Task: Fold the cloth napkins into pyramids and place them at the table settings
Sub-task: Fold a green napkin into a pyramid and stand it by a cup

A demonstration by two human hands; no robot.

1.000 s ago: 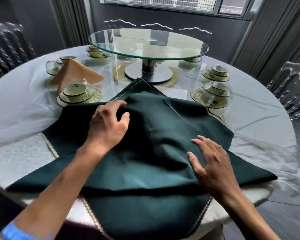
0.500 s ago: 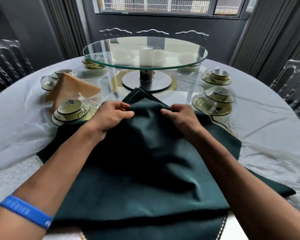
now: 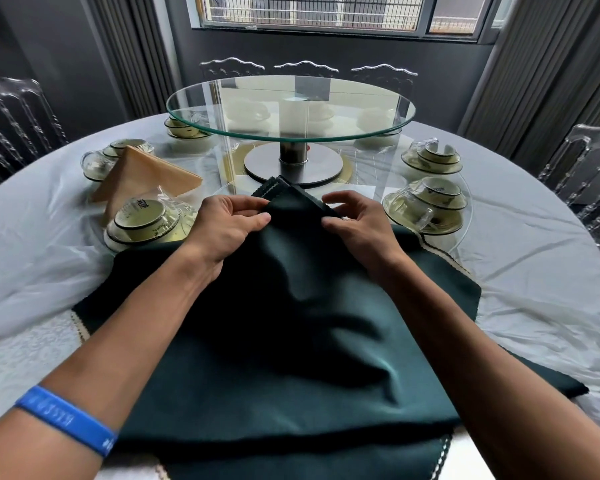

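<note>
A dark green cloth napkin [image 3: 291,341] lies spread in front of me on the round table, its far corner pointing at the glass turntable's base. My left hand [image 3: 227,225] pinches the napkin's left edge near that far corner. Opposite it, my right hand [image 3: 355,225] pinches the right edge between thumb and fingers. A tan napkin folded into a pyramid [image 3: 142,174] stands at the left, behind a wrapped place setting [image 3: 146,221].
A glass turntable [image 3: 290,109] on a metal base [image 3: 293,164] stands at the table's middle. Wrapped bowl-and-cup settings [image 3: 426,206] ring the white-covered table [image 3: 534,265]. Clear chairs [image 3: 589,178] stand around it. A green runner with scalloped trim lies under the napkin.
Both hands moved forward from the napkin's middle to its far corner and took hold of its edges there. My view has shifted closer to the table.
</note>
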